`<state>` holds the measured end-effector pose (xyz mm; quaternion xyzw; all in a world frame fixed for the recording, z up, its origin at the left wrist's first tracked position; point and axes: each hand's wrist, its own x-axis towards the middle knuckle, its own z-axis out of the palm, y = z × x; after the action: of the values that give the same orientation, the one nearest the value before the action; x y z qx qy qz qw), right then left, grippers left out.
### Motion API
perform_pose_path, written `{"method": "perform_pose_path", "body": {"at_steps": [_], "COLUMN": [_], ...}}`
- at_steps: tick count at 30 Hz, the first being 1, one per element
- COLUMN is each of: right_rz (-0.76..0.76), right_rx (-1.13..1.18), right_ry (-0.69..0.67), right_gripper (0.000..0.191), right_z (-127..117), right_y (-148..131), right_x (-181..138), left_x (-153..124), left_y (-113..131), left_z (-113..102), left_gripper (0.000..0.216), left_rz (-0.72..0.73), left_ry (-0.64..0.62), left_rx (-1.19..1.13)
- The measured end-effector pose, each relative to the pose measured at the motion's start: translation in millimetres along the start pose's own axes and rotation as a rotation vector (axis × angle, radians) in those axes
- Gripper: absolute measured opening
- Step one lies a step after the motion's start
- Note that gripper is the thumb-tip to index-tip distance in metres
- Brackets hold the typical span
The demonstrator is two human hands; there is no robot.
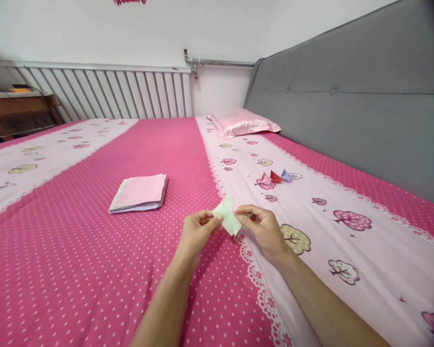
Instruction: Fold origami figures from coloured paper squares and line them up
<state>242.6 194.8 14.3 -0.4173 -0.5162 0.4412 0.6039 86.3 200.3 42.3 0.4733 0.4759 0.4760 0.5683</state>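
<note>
A small piece of pale green folded paper (228,215) is held just above the bed, turned so that a corner points up. My left hand (201,230) pinches its left corner between thumb and fingers. On the opposite side, my right hand (261,228) grips the right corner the same way, its fingertips hiding part of that edge. Crease lines show across the middle of the paper. Left of my hands lies a stack of square paper (144,191) with a pink sheet on top. Beyond my right hand sit three small folded paper pieces: pink (264,179), red (275,177) and blue (286,176).
The bed sheet (159,270) is pink with dots and pale printed bands. A pink pillow (243,122) lies at the far side, beside the grey headboard (350,96). Behind the bed stand a white radiator (108,91) and a pipe (224,63). A wooden table (20,113) is far left.
</note>
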Motion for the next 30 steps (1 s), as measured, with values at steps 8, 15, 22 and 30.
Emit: {"method": "perform_pose_path", "body": {"at_steps": [8, 15, 22, 30], "right_rz": [-0.149, -0.092, -0.044, 0.055], "right_rx": [-0.23, -0.182, -0.137, -0.1], "right_ry": [-0.091, -0.123, -0.125, -0.165], "right_gripper": [0.017, 0.023, 0.019, 0.021], "right_z": [-0.6, -1.5, -1.5, -1.0], "right_y": [0.5, 2.1, -1.2, -1.7], "right_x": [-1.4, -1.6, -1.2, -2.7], "left_x": [-0.1, 3.6, 2.3, -0.6], "left_y": [-4.1, -6.0, -3.9, 0.9], "left_z": [0.5, -0.8, 1.4, 1.9], "left_gripper": [0.026, 0.025, 0.025, 0.035], "left_rz": [0.028, 0.089, 0.085, 0.043], "left_ry": [-0.071, -0.075, -0.052, -0.064], "left_rx": [-0.026, 0.085, 0.067, -0.013]}}
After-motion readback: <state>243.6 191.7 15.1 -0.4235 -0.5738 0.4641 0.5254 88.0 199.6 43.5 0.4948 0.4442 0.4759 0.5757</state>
